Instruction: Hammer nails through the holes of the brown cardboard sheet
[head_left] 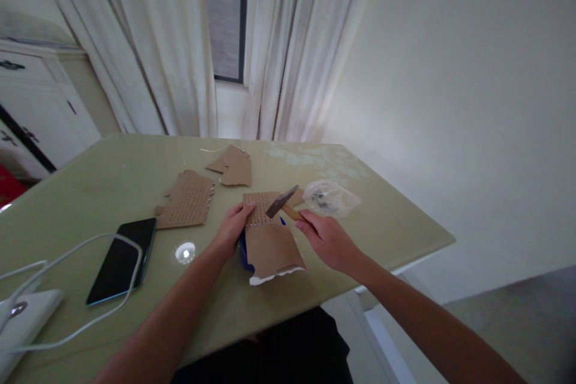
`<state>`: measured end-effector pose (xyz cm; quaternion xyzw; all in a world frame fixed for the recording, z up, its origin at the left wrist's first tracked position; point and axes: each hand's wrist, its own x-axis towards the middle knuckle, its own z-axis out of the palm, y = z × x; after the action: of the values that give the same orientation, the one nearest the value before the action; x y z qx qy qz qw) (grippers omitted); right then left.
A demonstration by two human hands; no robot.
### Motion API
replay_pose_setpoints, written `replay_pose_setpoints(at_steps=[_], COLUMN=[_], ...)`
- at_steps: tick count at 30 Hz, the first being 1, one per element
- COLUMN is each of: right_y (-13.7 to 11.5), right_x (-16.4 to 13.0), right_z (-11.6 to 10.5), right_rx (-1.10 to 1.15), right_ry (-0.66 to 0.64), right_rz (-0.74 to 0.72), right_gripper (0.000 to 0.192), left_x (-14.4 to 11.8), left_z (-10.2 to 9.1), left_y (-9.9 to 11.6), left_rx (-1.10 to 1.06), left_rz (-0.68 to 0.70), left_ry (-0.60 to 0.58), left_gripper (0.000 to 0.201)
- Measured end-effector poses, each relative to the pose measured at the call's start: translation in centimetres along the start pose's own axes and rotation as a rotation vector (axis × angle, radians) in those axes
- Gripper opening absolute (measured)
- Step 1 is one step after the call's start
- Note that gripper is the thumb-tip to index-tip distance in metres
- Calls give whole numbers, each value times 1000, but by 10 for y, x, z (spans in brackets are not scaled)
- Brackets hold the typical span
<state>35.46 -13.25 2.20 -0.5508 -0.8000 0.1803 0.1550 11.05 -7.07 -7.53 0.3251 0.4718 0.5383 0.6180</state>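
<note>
A: Head view, item one: cardboard piece (270,234), brown, torn white along its near edge, lying near the front edge of the table (90,186). Its far half is pierced with rows of small holes; its near half is unpierced.

B: Hands?

A: Left hand (231,229), fingers curled onto the left side of the punched area, thumb tip on the hole rows, pressing the piece flat. Right hand (326,239), fingers closed around the wooden handle of a small hammer (282,203); the dark head hangs just above the holed part, not visibly touching it.

B: Anything under the piece?

A: Something blue (243,252) shows at its left side; what it is cannot be told.

B: Other stock on the table?

A: Second perforated cardboard (188,203), left of the hands, holes over most of its face. Plain cardboard scraps (234,167) toward the far edge. Clear plastic bag (330,198) with small dark contents, just beyond the right hand. Black phone (122,259) near the front left, white cable (67,252) looped over it, small round light-coloured object (185,252) beside it.

B: Progress?

A: By judgement: one sheet looks fully holed and set aside; the held piece is roughly half done, with its near portion left to pierce. No nail or punch can be made out under the hammer.
</note>
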Motion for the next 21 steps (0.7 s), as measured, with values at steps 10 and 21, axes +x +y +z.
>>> replay_pose_setpoints(at_steps=[10,21], right_y=[-17,-28], right_x=[11,19], right_z=[7,4], right_rx=[-81,-115], right_ry=[-67,-106], right_rz=[-55,-96], right_gripper=[30,31], left_x=[-9,-2], left_z=[6,2], left_y=[5,-1], left_rx=[-71,-67], left_rz=[-70,-11], left_ry=[-10,11], left_gripper=[30,45])
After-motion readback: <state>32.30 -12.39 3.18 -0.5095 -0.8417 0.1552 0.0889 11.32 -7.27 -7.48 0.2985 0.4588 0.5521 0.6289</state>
